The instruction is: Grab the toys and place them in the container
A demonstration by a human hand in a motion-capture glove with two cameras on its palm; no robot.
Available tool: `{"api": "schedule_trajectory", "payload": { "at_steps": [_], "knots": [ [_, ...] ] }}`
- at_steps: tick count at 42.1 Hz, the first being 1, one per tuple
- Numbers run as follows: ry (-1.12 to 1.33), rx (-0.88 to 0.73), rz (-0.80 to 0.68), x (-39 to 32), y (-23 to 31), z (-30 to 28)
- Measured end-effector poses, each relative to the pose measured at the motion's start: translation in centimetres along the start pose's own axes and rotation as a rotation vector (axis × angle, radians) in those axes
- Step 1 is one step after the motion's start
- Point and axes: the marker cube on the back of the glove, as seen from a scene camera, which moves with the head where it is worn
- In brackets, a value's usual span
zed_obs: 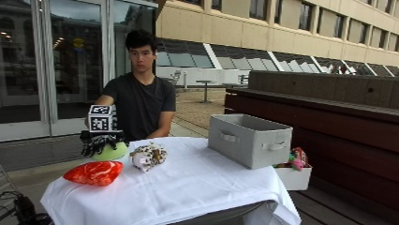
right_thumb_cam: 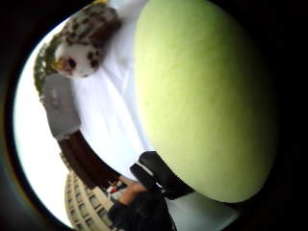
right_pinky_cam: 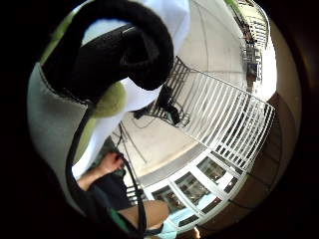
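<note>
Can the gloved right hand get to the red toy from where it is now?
Probably yes. The right hand rests on the green toy, and the red toy lies just beside it on the tablecloth with nothing between them.

Green ball: top hidden under right hand. Grey container: inside not visible. Small white box partly behind desk edge; contents too small to tell.

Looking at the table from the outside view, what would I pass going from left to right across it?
Red plush toy → green round toy under the gloved right hand → spotted owl plush → grey fabric container → small white box of toys beside the table's right end.
</note>
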Motion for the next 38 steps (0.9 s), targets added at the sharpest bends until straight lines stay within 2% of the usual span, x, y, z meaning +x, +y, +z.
{"api": "schedule_trajectory", "payload": {
  "at_steps": [9, 15, 20, 25, 29, 34, 38],
  "knots": [
    [0.024, 0.049, 0.009, 0.0, 0.4, 0.0],
    [0.089, 0.130, 0.040, -0.7, 0.5, -0.5],
    [0.043, 0.224, 0.059, -0.7, -0.2, -1.0],
    [0.005, 0.341, -0.031, -0.3, -2.0, -2.9],
    [0.001, 0.260, 0.028, -1.2, -0.9, -5.8],
    [0.032, 0.276, 0.012, -2.8, -0.3, -11.8],
    [0.040, 0.414, -0.010, -4.4, -0.8, -17.5]
  ]
}}
